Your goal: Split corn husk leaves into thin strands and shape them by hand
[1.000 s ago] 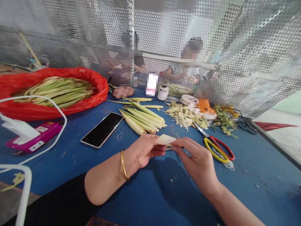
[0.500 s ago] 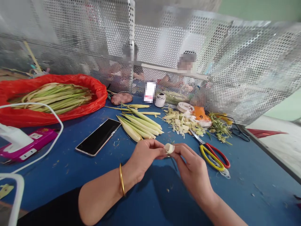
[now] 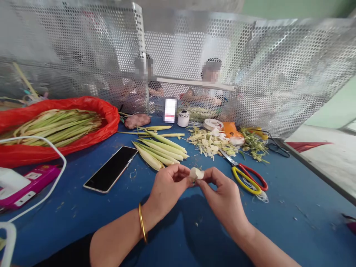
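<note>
Between my fingertips is a small, pale, curled strip of plant husk (image 3: 197, 172). My left hand (image 3: 168, 187) pinches its left side with thumb and forefinger. The thumb and forefinger of my right hand (image 3: 224, 198) grip the right side. Just beyond my left hand, several pale green pointed husk leaves (image 3: 164, 148) lie in a fan on the blue table (image 3: 111, 211). Scissors (image 3: 247, 176) with one yellow and one red handle rest to the right of my right hand, with white thread by the handles. Husk scraps (image 3: 208, 142) are heaped past the scissors' blades.
A black-screened phone (image 3: 111, 169) lies left of the leaves. Farther left are a red bag (image 3: 108, 115) of long green stalks and a purple power strip (image 3: 36, 183) with a white cable. Tape (image 3: 213, 124) and an orange packet (image 3: 230, 129) sit before the perforated metal screen (image 3: 178, 52); people sit behind it.
The curled strip has turned in my fingers and now shows a broader, flatter face. Both hands still pinch it. The whole view has shifted slightly.
</note>
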Demonstrator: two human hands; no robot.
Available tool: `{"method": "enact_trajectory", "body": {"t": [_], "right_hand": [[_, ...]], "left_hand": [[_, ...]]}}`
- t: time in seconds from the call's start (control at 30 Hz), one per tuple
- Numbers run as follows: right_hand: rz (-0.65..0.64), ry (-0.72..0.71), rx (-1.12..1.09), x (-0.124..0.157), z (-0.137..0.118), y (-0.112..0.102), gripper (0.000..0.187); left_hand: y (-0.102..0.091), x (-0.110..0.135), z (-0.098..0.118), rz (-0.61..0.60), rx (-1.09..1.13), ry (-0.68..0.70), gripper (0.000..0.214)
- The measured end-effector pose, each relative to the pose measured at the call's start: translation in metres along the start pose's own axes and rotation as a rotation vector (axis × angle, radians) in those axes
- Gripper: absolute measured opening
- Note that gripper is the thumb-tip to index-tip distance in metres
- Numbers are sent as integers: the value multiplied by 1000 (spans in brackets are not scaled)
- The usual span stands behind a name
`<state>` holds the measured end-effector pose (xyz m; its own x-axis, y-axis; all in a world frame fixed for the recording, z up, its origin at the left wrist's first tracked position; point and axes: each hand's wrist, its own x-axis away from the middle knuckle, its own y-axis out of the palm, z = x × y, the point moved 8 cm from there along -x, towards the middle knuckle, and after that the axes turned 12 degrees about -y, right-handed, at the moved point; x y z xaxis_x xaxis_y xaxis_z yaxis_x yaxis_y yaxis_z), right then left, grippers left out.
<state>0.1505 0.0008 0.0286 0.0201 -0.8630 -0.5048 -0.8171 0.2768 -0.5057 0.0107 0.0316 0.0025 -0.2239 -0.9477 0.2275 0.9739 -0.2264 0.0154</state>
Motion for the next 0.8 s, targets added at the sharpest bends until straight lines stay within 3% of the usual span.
{"method": "enact_trajectory", "body": {"t": [0.2,0.53,0.67,0.8], "right_hand": [[-16,-17,44,1,-1,1,8],[-36,-212,-4,0,-14,5,8],[-25,-209,18,0,-15,3,11],[-14,-113,-43,1,-10,2,11]], "left_hand": [[1,1,2,-8,-34,-17,14],[-2,-4,-18,-12,258,-281,27],[-2,-4,-17,-2,275,-261,21],[1,-2,-11,2,264,-179,17]]}}
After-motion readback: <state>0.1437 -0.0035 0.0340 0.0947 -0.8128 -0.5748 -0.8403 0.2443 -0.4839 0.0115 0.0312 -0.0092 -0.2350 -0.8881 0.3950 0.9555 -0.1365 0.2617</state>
